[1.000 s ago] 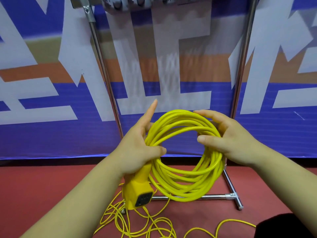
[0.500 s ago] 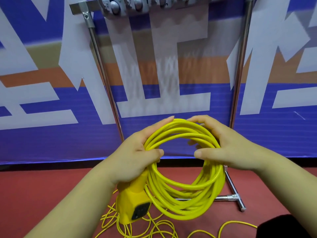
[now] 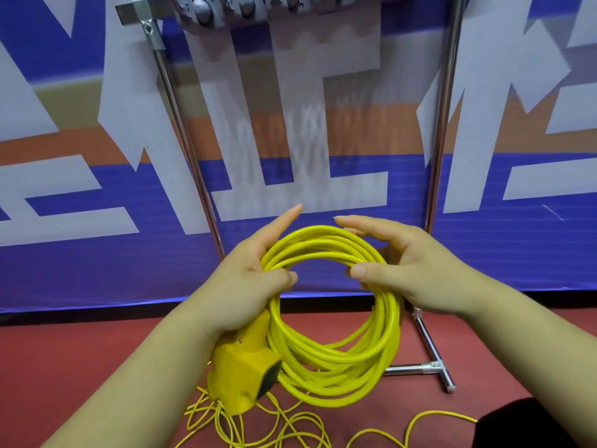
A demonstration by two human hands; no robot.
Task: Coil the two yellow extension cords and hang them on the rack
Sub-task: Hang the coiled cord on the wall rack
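- Yellow extension cord coil [image 3: 339, 350], head view: it is wound into a round bundle of many turns. It is held up in the air in front of the rack [image 3: 181, 124], low between the two uprights and above the red floor [image 3: 80, 367].
- The left hand [image 3: 245, 286] grips the coil's left side, with the thumb pressed across the strands and the index finger pointing straight up. The yellow socket block [image 3: 242, 376] hangs just below the palm, touching the lower turns.
- The right hand [image 3: 410, 270] holds the upper right side, thumb in front of the strands and fingers arched over and behind them. Both hands are therefore closed round the same bundle.
- Winding of this first cord looks finished or nearly so, and the hands seem to be evening out the loops. No tie or wrap round the bundle is visible.
- Loose yellow cord [image 3: 258, 425] lies in tangled loops on the floor directly beneath. Whether any of it is the tail of the held coil cannot be told, but most of it looks like the second cord, not yet coiled.
- The hook bar [image 3: 226, 8] sits at the top edge, well above the coil. Nothing yellow hangs on the part that shows.
- Left to do, by this reckoning: lift and hang this coil, then gather, wind and hang the other cord. That puts the task somewhat under halfway.
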